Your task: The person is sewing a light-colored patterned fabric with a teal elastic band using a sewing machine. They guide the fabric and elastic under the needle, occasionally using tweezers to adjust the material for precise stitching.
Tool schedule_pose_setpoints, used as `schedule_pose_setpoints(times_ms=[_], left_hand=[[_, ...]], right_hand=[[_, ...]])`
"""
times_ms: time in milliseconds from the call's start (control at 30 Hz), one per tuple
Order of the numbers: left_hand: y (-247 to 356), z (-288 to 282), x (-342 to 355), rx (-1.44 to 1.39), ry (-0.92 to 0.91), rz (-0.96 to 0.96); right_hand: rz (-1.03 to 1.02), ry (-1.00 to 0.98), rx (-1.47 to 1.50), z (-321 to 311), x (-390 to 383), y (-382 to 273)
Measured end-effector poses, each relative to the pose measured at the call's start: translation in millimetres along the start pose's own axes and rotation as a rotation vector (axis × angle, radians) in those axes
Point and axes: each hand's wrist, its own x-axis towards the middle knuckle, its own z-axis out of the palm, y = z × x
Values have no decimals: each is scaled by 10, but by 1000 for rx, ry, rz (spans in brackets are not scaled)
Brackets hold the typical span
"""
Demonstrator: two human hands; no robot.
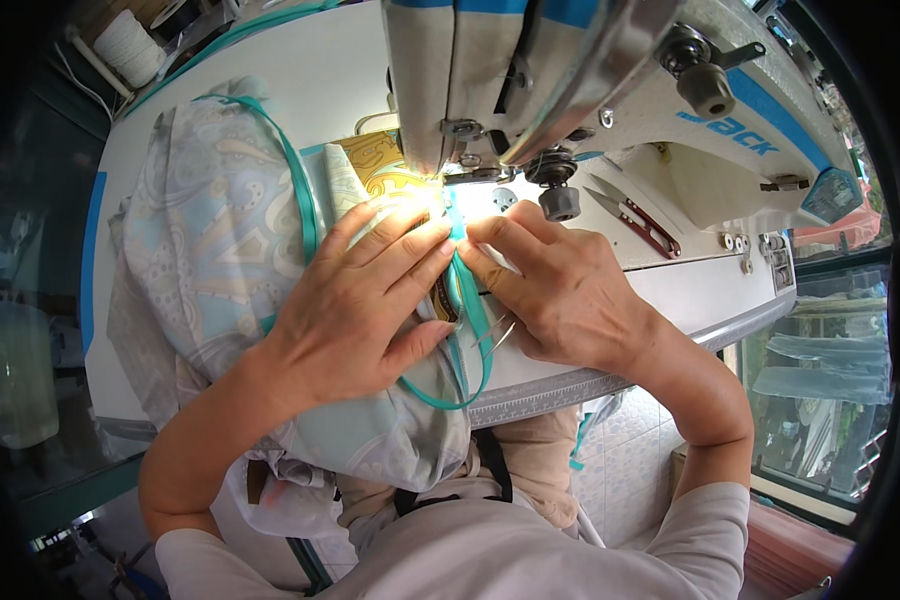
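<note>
Partly washed out, the teal trim [476,311] runs beside the right hand [568,292].

Pale patterned fabric [210,190], bunched at left; narrow teal tape [477,315], curved into loop.

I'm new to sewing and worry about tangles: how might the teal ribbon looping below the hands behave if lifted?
The ribbon is probably floppy, since it bends into a loose loop near the table's edge. It looks narrow and thin, so it is likely light. Its loop hangs slack, so it may swing or twist.
</note>
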Motion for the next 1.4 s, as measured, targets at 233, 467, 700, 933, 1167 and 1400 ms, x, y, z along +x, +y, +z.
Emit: schedule_pose_setpoints(times_ms=[233,467,700,933,1167,1400], left_hand=[[15,9,5,-70,49,-16],[27,8,16,-87,46,-4],[39,-4,19,-97,66,-6],[35,14,6,-101,67,-13],[53,13,10,-114,50,-23],[65,24,25,-106,61,-26]], right_hand=[[-33,-20,-23,3,-12,20],[-42,-20,-28,21,-24,33],[-36,-8,-27,12,-25,27],[-45,26,-12,12,-15,22],[-36,-14,-19,-2,-4,16],[-30,-24,-26,-38,-7,29]])
